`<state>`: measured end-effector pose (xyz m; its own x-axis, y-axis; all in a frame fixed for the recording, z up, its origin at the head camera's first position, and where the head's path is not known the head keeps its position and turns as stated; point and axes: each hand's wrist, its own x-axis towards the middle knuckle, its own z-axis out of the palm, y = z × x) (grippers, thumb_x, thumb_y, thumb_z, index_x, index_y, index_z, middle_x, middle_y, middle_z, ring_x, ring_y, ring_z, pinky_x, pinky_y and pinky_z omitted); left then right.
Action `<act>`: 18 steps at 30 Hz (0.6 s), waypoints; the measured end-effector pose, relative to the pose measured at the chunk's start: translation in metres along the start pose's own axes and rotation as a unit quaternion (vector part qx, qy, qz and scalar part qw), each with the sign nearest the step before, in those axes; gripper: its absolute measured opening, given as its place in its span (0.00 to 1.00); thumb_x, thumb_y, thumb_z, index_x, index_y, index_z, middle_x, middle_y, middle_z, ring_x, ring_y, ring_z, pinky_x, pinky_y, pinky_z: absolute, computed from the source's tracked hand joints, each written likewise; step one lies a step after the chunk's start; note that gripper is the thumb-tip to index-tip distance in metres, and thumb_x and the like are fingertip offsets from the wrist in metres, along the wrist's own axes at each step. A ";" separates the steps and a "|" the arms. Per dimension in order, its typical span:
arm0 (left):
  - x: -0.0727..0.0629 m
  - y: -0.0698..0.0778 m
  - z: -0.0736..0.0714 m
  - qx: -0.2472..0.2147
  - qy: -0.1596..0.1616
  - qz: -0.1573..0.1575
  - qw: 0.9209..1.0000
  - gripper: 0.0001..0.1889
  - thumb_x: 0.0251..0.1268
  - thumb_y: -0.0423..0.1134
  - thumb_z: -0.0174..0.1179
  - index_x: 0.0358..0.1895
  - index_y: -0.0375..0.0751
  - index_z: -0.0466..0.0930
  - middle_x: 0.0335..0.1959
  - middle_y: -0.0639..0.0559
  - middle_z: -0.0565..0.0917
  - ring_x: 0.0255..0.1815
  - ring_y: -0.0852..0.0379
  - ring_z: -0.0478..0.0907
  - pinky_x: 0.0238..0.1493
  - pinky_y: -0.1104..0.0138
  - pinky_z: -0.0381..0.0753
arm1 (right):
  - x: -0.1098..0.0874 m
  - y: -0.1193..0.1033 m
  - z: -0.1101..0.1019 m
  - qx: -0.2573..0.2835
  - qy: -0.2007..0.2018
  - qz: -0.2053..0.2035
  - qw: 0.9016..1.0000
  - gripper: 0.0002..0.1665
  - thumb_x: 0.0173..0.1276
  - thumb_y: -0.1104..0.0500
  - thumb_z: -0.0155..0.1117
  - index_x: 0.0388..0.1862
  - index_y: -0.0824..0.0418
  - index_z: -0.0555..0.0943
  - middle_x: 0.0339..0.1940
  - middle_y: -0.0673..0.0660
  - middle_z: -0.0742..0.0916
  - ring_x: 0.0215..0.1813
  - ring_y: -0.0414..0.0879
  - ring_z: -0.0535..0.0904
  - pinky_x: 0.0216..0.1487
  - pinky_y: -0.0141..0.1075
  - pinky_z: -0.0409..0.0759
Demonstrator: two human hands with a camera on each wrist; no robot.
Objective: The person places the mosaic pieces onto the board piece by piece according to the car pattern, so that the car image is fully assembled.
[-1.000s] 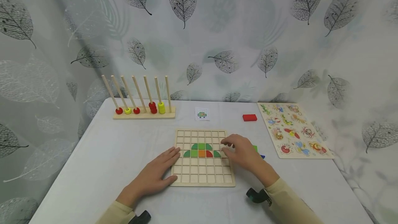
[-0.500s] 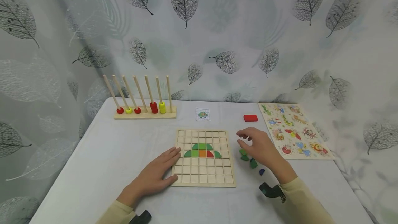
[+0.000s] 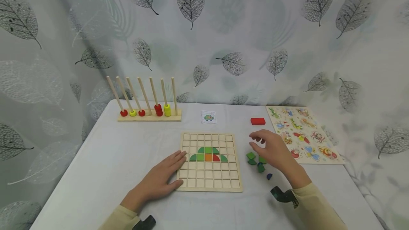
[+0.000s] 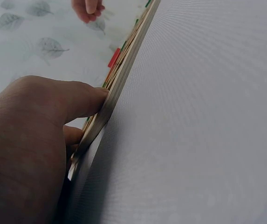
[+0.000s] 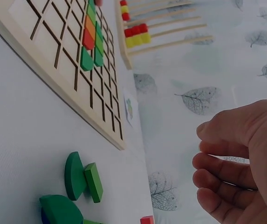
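A wooden grid board [image 3: 209,175] lies flat on the table, with green, orange and red pieces [image 3: 208,154] set in two of its rows. My left hand [image 3: 156,180] rests on the board's left edge; its thumb [image 4: 89,99] touches the rim in the left wrist view. To the right of the board hovers my right hand [image 3: 271,150], fingers loosely bent and nothing between them. Below and left of it lie loose pieces: a light green square [image 3: 250,155], a dark green rounded piece [image 3: 251,162], more green pieces and a blue one [image 3: 270,176].
Behind the board lies a small printed card [image 3: 209,117]. A wooden peg rack [image 3: 148,118] with red and yellow beads stands at the back left. A red block [image 3: 257,121] and an animal puzzle board [image 3: 314,159] are on the right. A leaf-patterned curtain [image 3: 217,38] hangs behind.
My right hand has moved right, from the board's right edge to above the loose pieces, bringing more of them into sight. My left hand has stayed on the board.
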<state>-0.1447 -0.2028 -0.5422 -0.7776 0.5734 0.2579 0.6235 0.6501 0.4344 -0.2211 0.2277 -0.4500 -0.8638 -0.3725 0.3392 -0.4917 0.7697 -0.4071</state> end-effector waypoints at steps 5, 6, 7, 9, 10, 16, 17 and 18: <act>0.000 0.000 0.000 0.001 -0.001 0.001 1.000 0.41 0.77 0.54 0.63 0.85 0.37 0.65 0.87 0.49 0.61 0.88 0.47 0.55 0.81 0.46 0.64 | -0.003 0.005 -0.001 -0.001 -0.007 0.020 1.000 0.15 0.71 0.63 0.78 0.55 0.61 0.89 0.48 0.55 0.91 0.46 0.50 0.85 0.47 0.49 0.88; 0.000 0.000 0.000 0.001 -0.001 0.000 1.000 0.41 0.77 0.54 0.63 0.85 0.37 0.65 0.87 0.49 0.62 0.88 0.46 0.55 0.81 0.46 0.64 | -0.004 0.005 -0.002 -0.002 -0.008 0.023 1.000 0.15 0.71 0.63 0.78 0.55 0.62 0.89 0.48 0.55 0.91 0.46 0.50 0.85 0.47 0.49 0.88; 0.000 0.000 0.000 0.000 -0.001 0.000 1.000 0.41 0.77 0.54 0.64 0.84 0.37 0.65 0.87 0.49 0.62 0.88 0.46 0.55 0.81 0.46 0.64 | -0.005 0.006 -0.003 -0.003 -0.009 0.027 1.000 0.16 0.71 0.62 0.78 0.56 0.62 0.89 0.48 0.55 0.91 0.46 0.50 0.84 0.47 0.50 0.87; 0.000 0.000 0.000 -0.001 -0.001 0.000 1.000 0.41 0.76 0.53 0.64 0.84 0.37 0.65 0.87 0.48 0.62 0.88 0.46 0.55 0.81 0.45 0.64 | -0.006 0.007 -0.003 -0.005 -0.010 0.033 0.999 0.16 0.71 0.62 0.78 0.56 0.63 0.89 0.47 0.56 0.91 0.46 0.51 0.84 0.47 0.49 0.87; 0.001 0.001 -0.001 -0.002 -0.001 0.000 1.000 0.41 0.76 0.53 0.64 0.84 0.37 0.65 0.87 0.48 0.62 0.88 0.46 0.55 0.81 0.45 0.64 | -0.007 0.008 -0.004 -0.007 -0.011 0.035 0.999 0.16 0.71 0.62 0.78 0.56 0.63 0.89 0.47 0.56 0.91 0.46 0.51 0.84 0.47 0.49 0.87; 0.001 0.002 -0.001 -0.002 0.000 -0.001 1.000 0.41 0.75 0.53 0.65 0.84 0.36 0.66 0.87 0.47 0.63 0.87 0.45 0.56 0.81 0.45 0.64 | -0.014 0.010 -0.004 -0.007 -0.014 0.044 0.999 0.16 0.70 0.63 0.79 0.55 0.64 0.89 0.46 0.56 0.91 0.45 0.52 0.84 0.46 0.49 0.87; 0.001 0.002 -0.001 -0.003 -0.001 -0.001 1.000 0.41 0.75 0.53 0.65 0.84 0.36 0.66 0.87 0.47 0.63 0.87 0.45 0.56 0.81 0.45 0.64 | -0.016 0.010 -0.003 -0.004 -0.014 0.043 0.999 0.16 0.70 0.63 0.79 0.54 0.64 0.89 0.46 0.56 0.91 0.45 0.52 0.84 0.46 0.49 0.87; 0.001 0.002 -0.001 -0.004 -0.001 -0.002 1.000 0.41 0.75 0.53 0.65 0.84 0.36 0.66 0.87 0.47 0.63 0.87 0.45 0.56 0.81 0.45 0.64 | -0.017 0.011 -0.002 -0.001 -0.015 0.046 0.999 0.16 0.69 0.64 0.79 0.54 0.64 0.89 0.45 0.56 0.91 0.45 0.52 0.84 0.46 0.49 0.87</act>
<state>-0.1443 -0.2015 -0.5397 -0.7797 0.5723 0.2540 0.6199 0.6487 0.4415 -0.2111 0.2435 -0.4583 -0.9082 -0.3158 0.2748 -0.4102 0.8022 -0.4338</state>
